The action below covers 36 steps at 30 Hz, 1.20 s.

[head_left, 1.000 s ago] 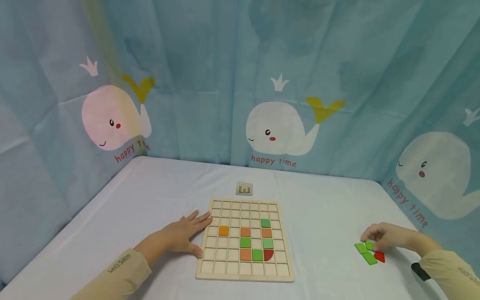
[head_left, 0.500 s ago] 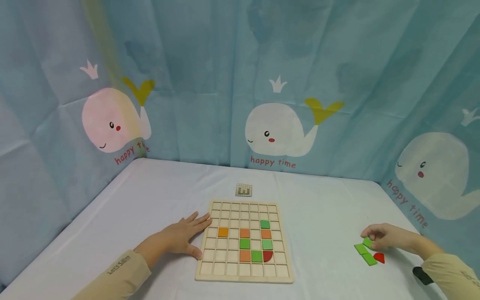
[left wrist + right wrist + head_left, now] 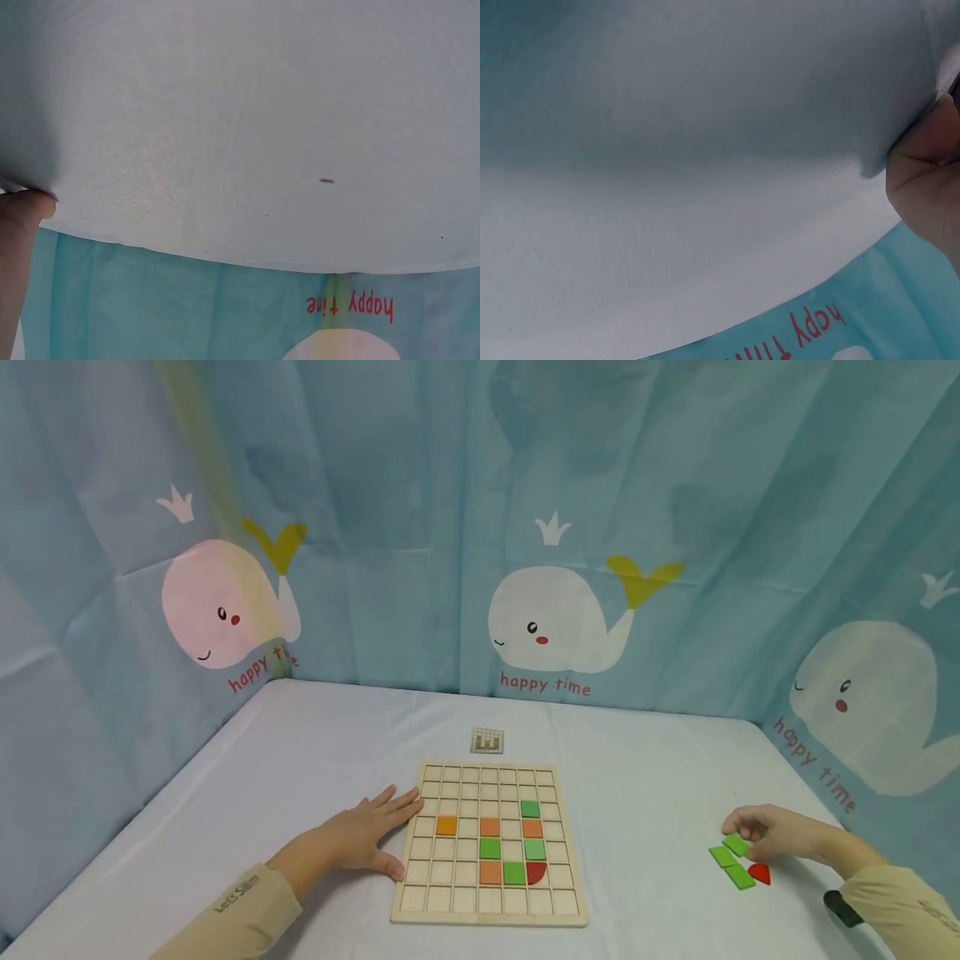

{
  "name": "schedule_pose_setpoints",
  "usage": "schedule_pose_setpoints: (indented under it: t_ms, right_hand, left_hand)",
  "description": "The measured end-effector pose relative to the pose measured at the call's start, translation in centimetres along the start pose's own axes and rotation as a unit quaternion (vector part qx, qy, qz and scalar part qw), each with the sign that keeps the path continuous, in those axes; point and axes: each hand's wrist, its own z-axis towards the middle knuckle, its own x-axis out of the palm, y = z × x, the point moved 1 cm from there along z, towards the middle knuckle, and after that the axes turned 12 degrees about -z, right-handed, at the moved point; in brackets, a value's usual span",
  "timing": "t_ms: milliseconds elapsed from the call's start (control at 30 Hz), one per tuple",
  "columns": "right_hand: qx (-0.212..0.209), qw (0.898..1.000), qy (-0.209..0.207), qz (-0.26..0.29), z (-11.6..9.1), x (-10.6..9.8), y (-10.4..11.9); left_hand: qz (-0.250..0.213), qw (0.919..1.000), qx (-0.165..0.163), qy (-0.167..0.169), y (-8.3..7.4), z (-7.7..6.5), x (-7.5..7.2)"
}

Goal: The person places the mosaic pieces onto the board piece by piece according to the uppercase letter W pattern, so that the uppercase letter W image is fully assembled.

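Wrist pics dim, greyish vs. head pic

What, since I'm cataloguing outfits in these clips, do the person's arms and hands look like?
The left sleeve and right sleeve are beige with darker lettering; the left seems to read "Let's Slim", the right is illegible. The left hand and right hand are bare, without gloves. A black item shows by the right sleeve's edge; what it is, I can't tell.

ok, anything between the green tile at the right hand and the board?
Near the right hand, only a second green tile, lying flat toward the board; likely easy to lift over. Beyond it, just white tablecloth. The left hand is at the board's opposite edge.
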Motion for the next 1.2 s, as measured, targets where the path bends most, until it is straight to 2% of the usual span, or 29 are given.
schedule_pose_setpoints:
  t_ms: [267, 533, 733, 833, 1200]
  right_hand:
    - [0.034, 0.999, -0.024, -0.02, 0.2, 0.4, 0.3]
    - [0.031, 0.999, -0.019, 0.003, 0.2, 0.2, 1.0]
    - [0.102, 0.992, -0.074, -0.022, 0.2, 0.1, 2.4]
    - [0.124, 0.987, -0.098, -0.012, 0.3, 0.2, 3.2]
    - [0.115, 0.984, -0.135, 0.027, 0.5, 0.6, 6.4]
  left_hand:
    - [0.009, 0.9999, -0.006, 0.002, 0.4, 0.1, 0.0]
    - [0.012, 0.9999, -0.004, 0.002, 0.4, 0.1, -0.1]
    - [0.008, 0.9999, -0.014, 0.002, 0.4, 0.1, 0.0]
    - [0.005, 0.9999, -0.016, 0.003, 0.4, 0.1, 0.0]
    - [0.002, 0.9997, -0.025, 0.006, 0.3, 0.1, 0.0]
